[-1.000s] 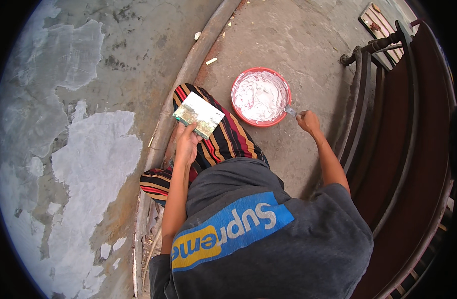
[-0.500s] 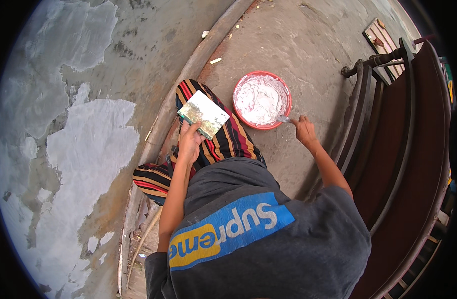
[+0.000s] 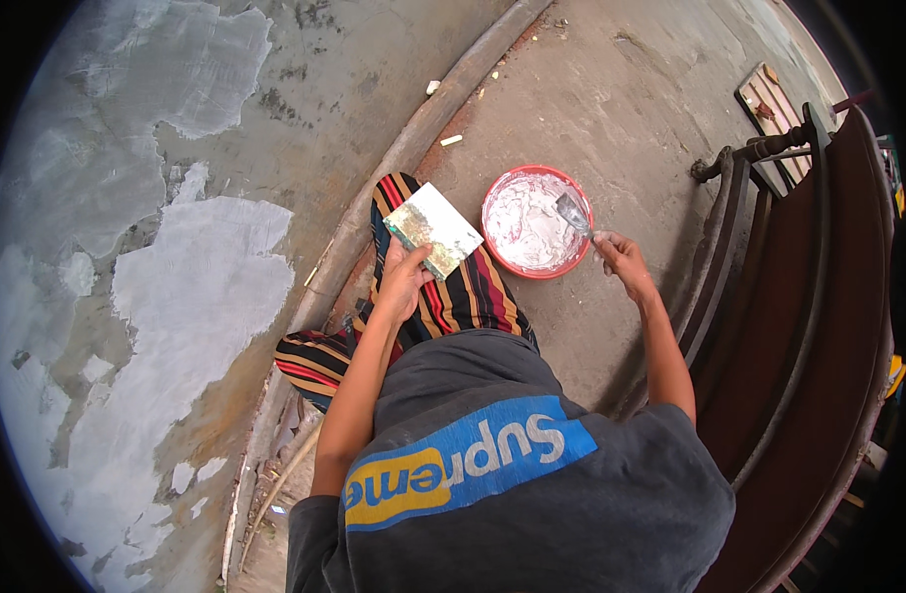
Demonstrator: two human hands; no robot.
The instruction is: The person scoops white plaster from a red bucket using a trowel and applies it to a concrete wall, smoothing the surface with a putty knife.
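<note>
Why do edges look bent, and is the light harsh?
Head view: fisheye distortion bows the brown slatted bench; head view: diffuse light, a soft shadow on the grey concrete floor beside it; head view: white paste in the round red bowl looks bright.

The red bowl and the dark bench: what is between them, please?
The head view shows concrete floor between the red bowl and the dark bench, with the right hand above it, holding a scraper.

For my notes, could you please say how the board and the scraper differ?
The board is broad and largely white; the scraper is narrow and grey. The left hand holds the board over striped trousers; the right hand holds the scraper over the red bowl. Both are handheld.
</note>
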